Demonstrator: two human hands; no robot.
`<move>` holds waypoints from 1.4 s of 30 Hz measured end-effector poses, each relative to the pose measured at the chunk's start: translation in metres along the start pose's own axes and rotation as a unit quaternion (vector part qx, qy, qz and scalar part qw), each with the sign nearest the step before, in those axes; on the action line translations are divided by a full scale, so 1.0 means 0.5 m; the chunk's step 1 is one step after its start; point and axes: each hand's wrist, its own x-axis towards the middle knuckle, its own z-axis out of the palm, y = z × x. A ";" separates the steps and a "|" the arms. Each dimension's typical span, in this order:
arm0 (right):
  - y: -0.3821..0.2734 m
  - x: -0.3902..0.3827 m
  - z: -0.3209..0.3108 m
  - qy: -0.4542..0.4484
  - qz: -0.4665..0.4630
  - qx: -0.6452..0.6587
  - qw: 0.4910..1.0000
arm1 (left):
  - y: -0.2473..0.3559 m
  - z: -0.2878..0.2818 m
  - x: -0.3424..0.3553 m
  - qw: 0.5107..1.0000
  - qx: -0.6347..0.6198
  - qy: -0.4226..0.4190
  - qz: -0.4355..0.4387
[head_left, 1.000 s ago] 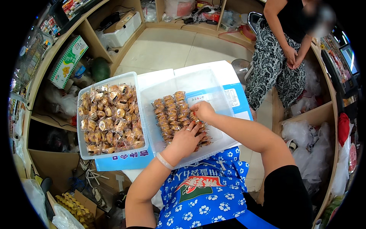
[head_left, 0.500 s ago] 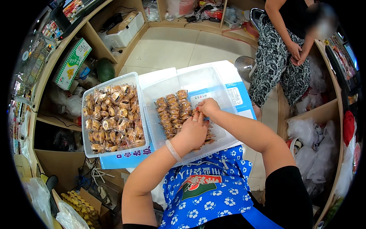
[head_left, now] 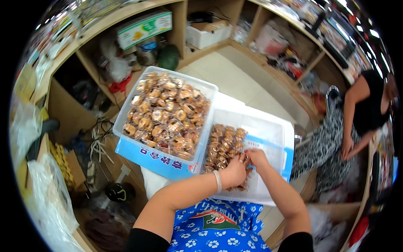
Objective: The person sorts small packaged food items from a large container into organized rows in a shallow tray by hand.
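Small golden-brown pastries in clear wrappers (head_left: 221, 145) stand in close rows along the left part of a translucent plastic tub (head_left: 273, 145). My left hand (head_left: 234, 173), with a pale bracelet at the wrist, lies over the near end of these rows with its fingers curled down. Beside it, on the right, my right hand (head_left: 257, 159) has its fingertips drawn together against the left fingers. Whatever lies between the fingers is hidden. A second tub (head_left: 119, 122) to the left is heaped with loose wrapped pastries (head_left: 166, 113).
Both tubs rest on a blue and white cardboard sheet (head_left: 157, 161). Wooden shelving (head_left: 178, 29) curves around, holding a green and white box (head_left: 145, 30), a dark green melon (head_left: 168, 57) and plastic bags (head_left: 117, 67). A seated person (head_left: 357, 122) is at the right, hands together.
My view has swung to the left, so the tubs and the seated person appear farther right. My right hand has come down along the rows and now meets my left fingers.
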 end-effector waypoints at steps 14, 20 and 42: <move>-0.423 -0.180 0.293 -0.071 -0.533 -0.075 0.840 | -0.012 0.146 0.103 0.961 -0.172 0.218 -0.008; -0.476 -0.154 0.472 0.016 -0.577 -0.328 0.748 | 0.017 0.199 0.132 0.923 -0.265 0.281 0.005; -0.442 -0.201 0.555 -0.069 -0.603 -0.238 0.758 | 0.029 0.366 0.216 0.963 -0.090 0.248 -0.064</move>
